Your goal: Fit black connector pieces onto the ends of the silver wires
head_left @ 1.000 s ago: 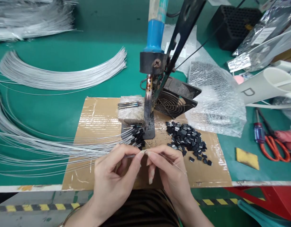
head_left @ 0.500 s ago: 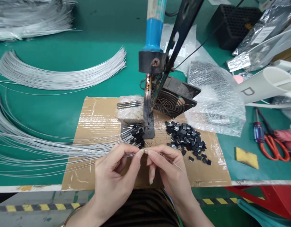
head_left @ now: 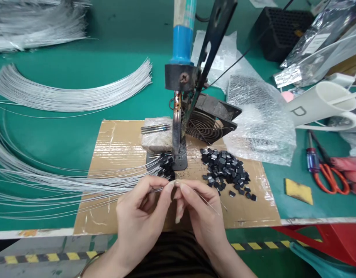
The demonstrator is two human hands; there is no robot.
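Observation:
My left hand (head_left: 143, 210) is closed in a pinch, thumb against forefinger, on a thin wire. Fingertip to fingertip with it, my right hand (head_left: 205, 210) also pinches thin wire, and fine wire ends (head_left: 208, 202) stick out across its fingers to the right. The pinched spot itself is mostly covered by the fingertips. Behind my left hand lies a bundle of grey wires (head_left: 102, 183), with black pieces (head_left: 167, 165) at their right ends. Above the hands, a blue-handled soldering iron (head_left: 182, 44) points down in a black holder. Small black parts (head_left: 224, 168) lie heaped beyond my right hand.
Cardboard (head_left: 108, 143) covers the bench front. A fan (head_left: 208, 121) and a wrapped block (head_left: 156, 141) flank the iron's tip. Another wire bundle (head_left: 79, 98) lies at left. Bubble wrap (head_left: 259, 119), a mug (head_left: 317, 102), a yellow sponge (head_left: 299, 191) and orange-handled scissors (head_left: 331, 179) are at right.
The whole view has shifted slightly, so the bench things appear a little further left. Both hands keep their pinch, and the wire ends by my right hand now show more clearly.

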